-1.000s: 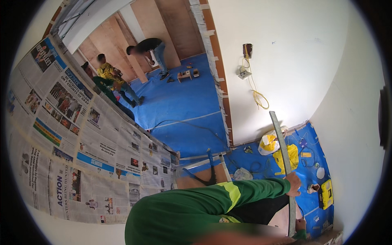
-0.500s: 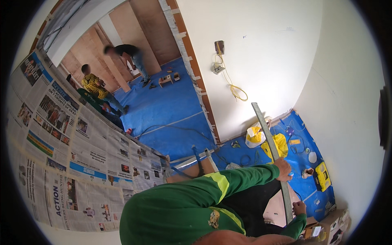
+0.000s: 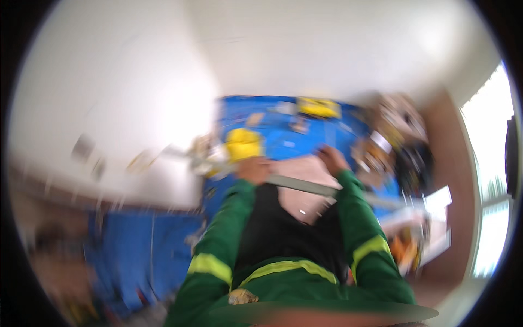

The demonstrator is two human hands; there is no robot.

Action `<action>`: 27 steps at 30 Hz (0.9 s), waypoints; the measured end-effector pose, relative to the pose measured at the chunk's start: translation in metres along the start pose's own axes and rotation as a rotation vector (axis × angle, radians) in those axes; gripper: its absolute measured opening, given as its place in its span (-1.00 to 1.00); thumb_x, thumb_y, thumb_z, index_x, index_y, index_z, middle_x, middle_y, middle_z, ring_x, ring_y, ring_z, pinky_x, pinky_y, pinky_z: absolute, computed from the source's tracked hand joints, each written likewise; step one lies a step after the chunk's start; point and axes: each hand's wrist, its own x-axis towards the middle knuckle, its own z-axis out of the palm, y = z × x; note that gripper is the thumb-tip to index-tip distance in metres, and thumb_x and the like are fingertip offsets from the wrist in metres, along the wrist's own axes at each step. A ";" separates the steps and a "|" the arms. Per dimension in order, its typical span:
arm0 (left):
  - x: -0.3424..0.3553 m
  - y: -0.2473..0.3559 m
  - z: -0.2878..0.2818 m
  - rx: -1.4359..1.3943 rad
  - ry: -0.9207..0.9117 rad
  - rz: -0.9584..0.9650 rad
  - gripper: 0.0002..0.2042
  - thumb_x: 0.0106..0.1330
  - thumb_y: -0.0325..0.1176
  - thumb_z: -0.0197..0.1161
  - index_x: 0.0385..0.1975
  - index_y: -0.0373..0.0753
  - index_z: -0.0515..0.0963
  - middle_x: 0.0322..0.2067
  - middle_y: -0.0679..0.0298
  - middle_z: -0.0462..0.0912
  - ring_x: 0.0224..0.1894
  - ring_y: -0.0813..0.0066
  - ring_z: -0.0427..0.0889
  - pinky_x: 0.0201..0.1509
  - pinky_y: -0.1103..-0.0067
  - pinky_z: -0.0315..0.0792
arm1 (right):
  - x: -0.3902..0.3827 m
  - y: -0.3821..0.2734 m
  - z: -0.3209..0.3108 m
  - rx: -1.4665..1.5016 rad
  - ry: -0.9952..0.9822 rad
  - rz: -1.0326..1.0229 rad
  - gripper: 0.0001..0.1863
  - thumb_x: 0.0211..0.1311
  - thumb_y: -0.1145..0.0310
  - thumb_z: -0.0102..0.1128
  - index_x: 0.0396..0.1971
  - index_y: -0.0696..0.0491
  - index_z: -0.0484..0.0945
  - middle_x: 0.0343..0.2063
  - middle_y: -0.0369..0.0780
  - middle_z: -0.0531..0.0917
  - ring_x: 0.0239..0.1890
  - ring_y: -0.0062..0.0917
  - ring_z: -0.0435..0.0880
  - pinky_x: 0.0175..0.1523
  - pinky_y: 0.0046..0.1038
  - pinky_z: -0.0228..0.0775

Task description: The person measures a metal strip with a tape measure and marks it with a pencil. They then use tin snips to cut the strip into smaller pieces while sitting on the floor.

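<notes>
My left hand (image 3: 254, 170) is wrapped round a long, straight grey bar (image 3: 305, 185). The bar runs crosswise in front of my lap, its left end reaching toward the white wall and its right part passing under my right forearm. Beyond the bar is my right hand (image 3: 331, 159), with bent fingers; blur hides whether anything is between them. Below both hands, between my dark-trousered legs, lies a pale pinkish board (image 3: 305, 168) with small light bits on it. Both forearms wear green sleeves with yellow bands.
A yellow bag (image 3: 243, 144) and a yellow case (image 3: 319, 108) rest on the blue floor sheet (image 3: 278, 133). Cardboard boxes and clutter (image 3: 376, 152) stand at the right, near a bright window (image 3: 493, 180). Wires hang off the left wall; another blue-covered floor (image 3: 155, 256) shows lower left.
My view has swung right, and the picture is blurred. The bar now lies crosswise instead of pointing up and away. My left hand keeps its hold; the people have become indistinct.
</notes>
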 end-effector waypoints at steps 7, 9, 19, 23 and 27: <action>0.012 -0.011 -0.027 0.165 -0.060 -0.036 -0.53 0.59 0.15 0.18 0.08 -0.09 0.81 0.08 0.14 0.85 0.17 0.04 0.77 0.27 0.19 0.56 | -0.211 -0.132 -0.058 0.447 0.243 -0.115 -0.78 0.54 0.31 0.38 -0.09 0.18 0.72 -0.32 -0.05 0.74 -0.28 -0.33 0.73 -0.13 -0.28 0.55; 0.012 -0.017 -0.033 0.155 -0.126 -0.080 -0.51 0.61 0.15 0.14 0.13 -0.09 0.79 0.12 0.13 0.83 0.20 0.04 0.75 0.30 0.19 0.53 | -0.280 -0.135 -0.065 0.498 0.242 0.098 -0.80 0.56 0.32 0.38 -0.09 0.17 0.73 -0.34 -0.16 0.74 -0.29 -0.50 0.71 -0.14 -0.39 0.56; 0.024 -0.024 -0.026 0.159 -0.215 -0.075 -0.41 0.63 0.23 0.08 0.26 -0.11 0.74 0.25 0.10 0.76 0.31 -0.03 0.67 0.38 0.20 0.47 | -0.594 0.039 -0.064 0.163 1.086 1.014 -0.75 0.56 0.26 0.34 -0.08 0.17 0.73 -0.41 -0.25 0.74 -0.34 -0.54 0.73 -0.16 -0.38 0.59; 0.034 -0.024 -0.027 0.095 -0.287 -0.026 -0.38 0.67 0.20 0.06 0.32 -0.24 0.68 0.28 0.04 0.73 0.36 -0.02 0.64 0.43 0.23 0.45 | -0.649 0.039 -0.020 -0.013 1.003 1.196 -0.67 0.53 0.16 0.36 -0.07 0.17 0.73 -0.33 -0.08 0.80 -0.29 -0.33 0.79 -0.08 -0.25 0.63; 0.037 0.000 -0.026 0.017 -0.303 0.170 -0.42 0.74 0.08 0.06 0.39 -0.32 0.59 0.30 -0.04 0.70 0.36 -0.03 0.64 0.48 0.26 0.43 | -0.649 0.004 0.042 0.054 0.878 1.295 -0.61 0.49 0.08 0.39 -0.04 0.15 0.71 -0.25 0.01 0.81 -0.15 -0.11 0.82 0.04 -0.13 0.64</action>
